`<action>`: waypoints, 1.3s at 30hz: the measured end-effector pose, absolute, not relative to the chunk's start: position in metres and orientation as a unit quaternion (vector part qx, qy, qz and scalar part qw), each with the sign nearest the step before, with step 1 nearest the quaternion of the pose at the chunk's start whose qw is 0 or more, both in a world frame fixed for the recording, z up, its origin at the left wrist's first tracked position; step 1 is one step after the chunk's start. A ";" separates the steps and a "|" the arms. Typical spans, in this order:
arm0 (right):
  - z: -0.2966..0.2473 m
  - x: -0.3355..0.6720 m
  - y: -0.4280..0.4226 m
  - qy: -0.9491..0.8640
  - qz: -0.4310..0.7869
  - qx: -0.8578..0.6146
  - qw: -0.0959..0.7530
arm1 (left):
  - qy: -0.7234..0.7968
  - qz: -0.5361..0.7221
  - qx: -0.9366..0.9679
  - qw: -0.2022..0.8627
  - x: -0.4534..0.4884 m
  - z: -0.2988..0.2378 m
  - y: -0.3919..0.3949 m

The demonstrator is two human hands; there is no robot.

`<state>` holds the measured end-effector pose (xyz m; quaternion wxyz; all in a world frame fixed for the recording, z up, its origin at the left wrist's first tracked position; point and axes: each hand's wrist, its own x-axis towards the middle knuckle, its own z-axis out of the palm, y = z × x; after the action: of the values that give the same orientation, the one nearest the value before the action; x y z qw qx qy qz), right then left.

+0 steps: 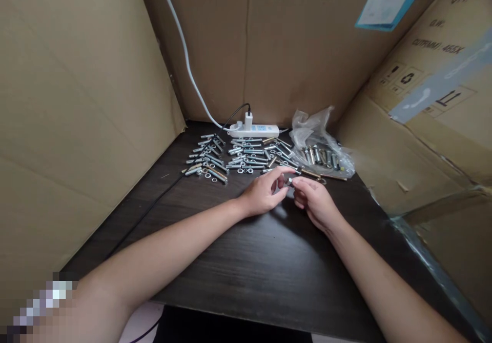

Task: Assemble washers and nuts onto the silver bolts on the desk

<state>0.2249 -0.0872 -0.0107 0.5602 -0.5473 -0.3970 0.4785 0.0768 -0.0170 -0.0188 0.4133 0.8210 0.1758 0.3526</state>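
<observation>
Over the middle of the dark table, my right hand [317, 204] pinches a small hex nut [289, 181] between thumb and fingers. My left hand [261, 192] faces it from the left, its thumb and index finger spread apart around the nut. Whether its curled middle finger touches the nut, I cannot tell. Just beyond the fingertips lies a bolt [309, 174], partly hidden by the hands. Sets of silver bolts [251, 152] with loose nuts and washers [246, 170] lie in rows behind my left hand. Another group of bolts [215, 161] sits farther left.
A clear plastic bag [307, 130] with several bolts lies at the back right. Behind the rows stands a white power strip [253, 130] with a plug and cables. A black cable [154, 202] crosses the table's left side. Cardboard walls [96, 76] enclose the left, back and right.
</observation>
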 end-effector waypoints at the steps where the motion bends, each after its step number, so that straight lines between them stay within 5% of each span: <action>1: -0.011 0.225 -0.087 -0.402 0.473 -0.550 0.558 | 0.181 0.350 0.819 0.417 0.077 -0.019 -0.017; 13: 0.001 0.218 -0.094 -0.540 0.240 -0.636 0.496 | 0.193 0.325 0.832 0.407 0.082 -0.020 -0.007; 21: -0.007 0.220 -0.094 -0.556 0.263 -0.614 0.494 | 0.168 0.319 0.798 0.484 0.077 -0.020 -0.008; 30: -0.007 0.218 -0.095 -0.564 0.224 -0.622 0.495 | 0.190 0.325 0.835 0.401 0.082 -0.021 -0.005; 39: -0.008 0.219 -0.095 -0.564 0.234 -0.619 0.494 | 0.189 0.312 0.825 0.431 0.079 -0.019 -0.008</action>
<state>0.2189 -0.0951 -0.0081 0.4942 -0.6187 -0.5642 0.2338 0.0785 -0.0085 -0.0190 0.4313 0.8251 0.1893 0.3120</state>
